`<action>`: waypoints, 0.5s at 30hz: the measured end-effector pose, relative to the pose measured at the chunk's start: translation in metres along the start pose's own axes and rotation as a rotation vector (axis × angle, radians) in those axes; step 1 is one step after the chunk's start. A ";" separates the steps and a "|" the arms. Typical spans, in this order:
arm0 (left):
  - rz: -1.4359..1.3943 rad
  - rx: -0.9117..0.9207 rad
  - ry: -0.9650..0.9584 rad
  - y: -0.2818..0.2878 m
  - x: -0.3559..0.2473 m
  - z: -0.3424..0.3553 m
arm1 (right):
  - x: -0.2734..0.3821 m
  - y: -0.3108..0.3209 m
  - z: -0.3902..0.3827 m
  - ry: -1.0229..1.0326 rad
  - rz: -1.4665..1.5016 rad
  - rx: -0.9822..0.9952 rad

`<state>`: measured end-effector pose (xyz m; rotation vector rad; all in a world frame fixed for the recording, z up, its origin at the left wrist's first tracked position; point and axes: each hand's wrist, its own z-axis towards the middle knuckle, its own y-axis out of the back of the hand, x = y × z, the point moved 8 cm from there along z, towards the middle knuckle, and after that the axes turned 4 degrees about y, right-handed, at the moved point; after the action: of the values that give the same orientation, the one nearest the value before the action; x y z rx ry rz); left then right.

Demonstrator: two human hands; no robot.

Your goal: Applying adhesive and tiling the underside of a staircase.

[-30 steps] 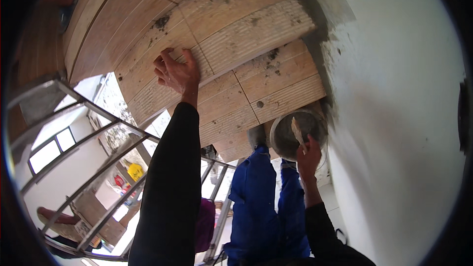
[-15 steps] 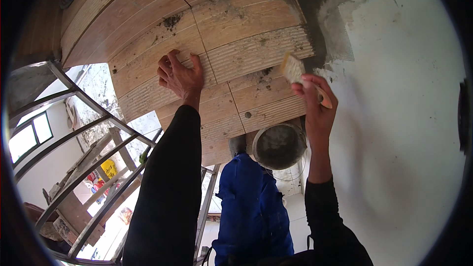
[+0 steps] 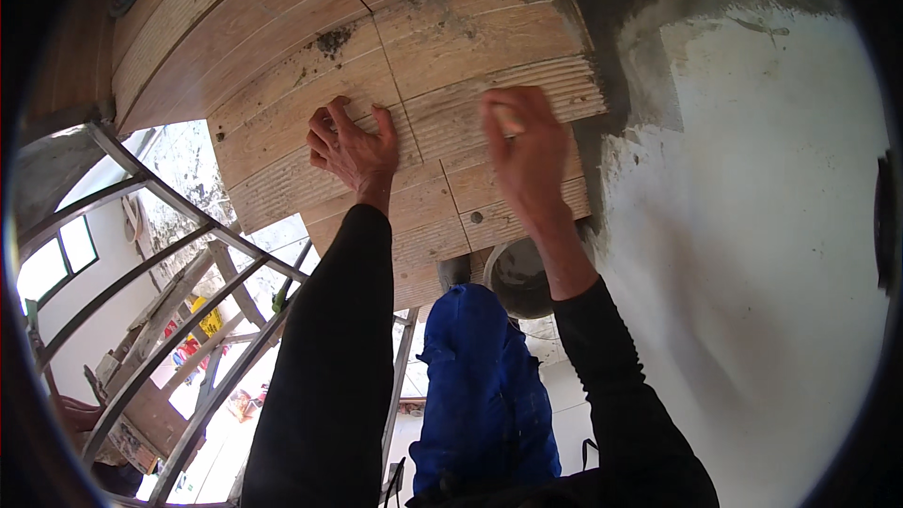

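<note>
Pressing flat against the wall goes the left hand (image 3: pixel 350 146), fingers curled and knuckles up, bearing on a wood-look tile (image 3: pixel 310 155) with nothing gripped in it. Over to the side, the right hand (image 3: pixel 522 150) comes in blurred, closed loosely round a small pale object (image 3: pixel 508 119) held against the ribbed tile (image 3: pixel 555 99) at the edge of the tiled patch. What that pale piece is, I can't make out; it is mostly hidden by the fingers.

These tiles look stiff, hard and fairly heavy for their size, I'd judge, and brittle at the corners. The faces are grooved and dusty, so not slippery, but smears of grey mortar (image 3: pixel 331 39) sit on them. Best handled with a flat palm on the face or fingers along a long edge, never levered at a corner. They sit on the wall at head height, next to the bare white plaster (image 3: pixel 752 226), with dark wet mortar bed (image 3: pixel 602 0) showing along the top right.

Now the container: a round bucket (image 3: pixel 519 277) shows just below the right wrist, tilted toward the camera, its inside coated grey. How much is in it I can't tell. It sits near the blue trouser leg (image 3: pixel 480 386). Metal scaffold rails (image 3: pixel 179 263) run across the lower left.
</note>
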<state>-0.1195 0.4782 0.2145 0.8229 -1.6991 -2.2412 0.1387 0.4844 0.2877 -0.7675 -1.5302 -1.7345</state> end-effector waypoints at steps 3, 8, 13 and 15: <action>-0.021 -0.015 -0.012 0.001 -0.015 0.002 | -0.013 0.054 0.006 0.142 -0.136 -0.317; -0.037 0.029 0.007 -0.004 -0.023 -0.002 | -0.013 0.009 -0.003 0.135 -0.260 -0.187; -0.010 0.005 0.006 0.004 -0.004 0.002 | 0.019 0.012 -0.013 0.139 0.094 -0.213; -0.039 -0.002 -0.004 0.001 -0.010 0.004 | -0.003 0.052 -0.011 0.131 0.047 -0.302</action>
<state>-0.1137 0.4858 0.2195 0.8589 -1.6963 -2.2715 0.1832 0.4702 0.3141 -0.8122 -1.1690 -1.9652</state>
